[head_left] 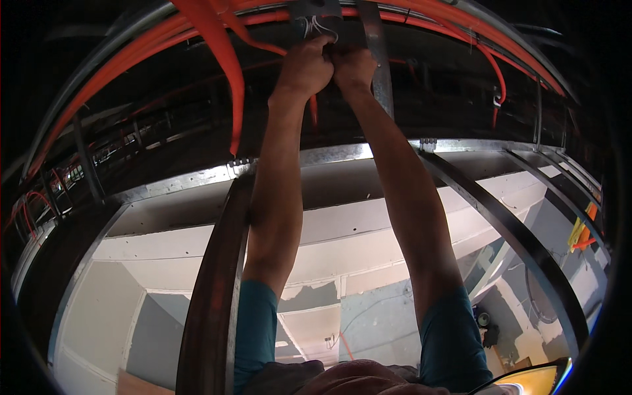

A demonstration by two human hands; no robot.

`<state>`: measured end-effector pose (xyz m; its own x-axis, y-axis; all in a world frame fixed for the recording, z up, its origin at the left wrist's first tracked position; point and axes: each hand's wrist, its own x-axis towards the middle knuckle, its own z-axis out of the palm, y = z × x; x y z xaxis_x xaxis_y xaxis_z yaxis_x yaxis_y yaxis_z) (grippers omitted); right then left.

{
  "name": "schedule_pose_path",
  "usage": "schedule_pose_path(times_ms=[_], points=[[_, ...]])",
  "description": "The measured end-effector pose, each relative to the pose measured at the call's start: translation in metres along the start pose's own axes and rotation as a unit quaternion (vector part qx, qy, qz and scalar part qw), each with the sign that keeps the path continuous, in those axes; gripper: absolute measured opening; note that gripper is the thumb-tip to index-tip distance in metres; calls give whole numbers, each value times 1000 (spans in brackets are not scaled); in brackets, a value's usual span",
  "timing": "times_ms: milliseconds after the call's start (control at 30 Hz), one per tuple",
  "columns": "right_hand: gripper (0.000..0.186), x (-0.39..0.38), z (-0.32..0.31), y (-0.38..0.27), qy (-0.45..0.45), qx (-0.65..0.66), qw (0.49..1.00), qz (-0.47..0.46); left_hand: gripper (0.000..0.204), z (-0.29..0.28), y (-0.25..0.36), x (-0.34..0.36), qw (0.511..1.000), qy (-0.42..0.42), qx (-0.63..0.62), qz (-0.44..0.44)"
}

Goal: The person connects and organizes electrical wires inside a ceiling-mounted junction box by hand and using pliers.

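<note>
Both arms are straight up overhead here, and it all comes down to the white wires (pixel 313 27) in the mouth of that grey box (pixel 322 9) at the top of the view. They lie just past the fingertips of the left hand (pixel 306 66), fanning and looping across the opening, with the loop on the right coming down toward the fingers. The left is the nearer hand: its index finger reaches right up to the wires, the other fingers folded under. Can't tell if it's actually pinching one.

The right hand (pixel 354 68) is curled up just beside it, knuckles close together — whatever's between those fingers is hidden, so I can't say what it grips, if anything.

Room-wise it's snug up there. A metal stud (pixel 378 59) runs close by the right hand on its outer side, and orange conduits (pixel 227 72) hang off to the left and cross near the box. More open space lower down — the forearms come up past the galvanized track (pixel 336 155), between a dark stud (pixel 214 289) on the left and another framing member (pixel 510 230) on the right.
</note>
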<state>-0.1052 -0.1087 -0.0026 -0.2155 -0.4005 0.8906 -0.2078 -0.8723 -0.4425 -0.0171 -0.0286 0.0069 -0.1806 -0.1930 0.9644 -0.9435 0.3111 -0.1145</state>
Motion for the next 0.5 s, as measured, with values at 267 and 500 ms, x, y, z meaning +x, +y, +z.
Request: schedule_pose_path(times_ms=[267,500], points=[[37,-1,10,6,24,82,996,-1,40,0,18,4,996,-3,3,-86],[50,9,11,5,24,108,993,48,52,6,23,6,989,66,-72,-107]])
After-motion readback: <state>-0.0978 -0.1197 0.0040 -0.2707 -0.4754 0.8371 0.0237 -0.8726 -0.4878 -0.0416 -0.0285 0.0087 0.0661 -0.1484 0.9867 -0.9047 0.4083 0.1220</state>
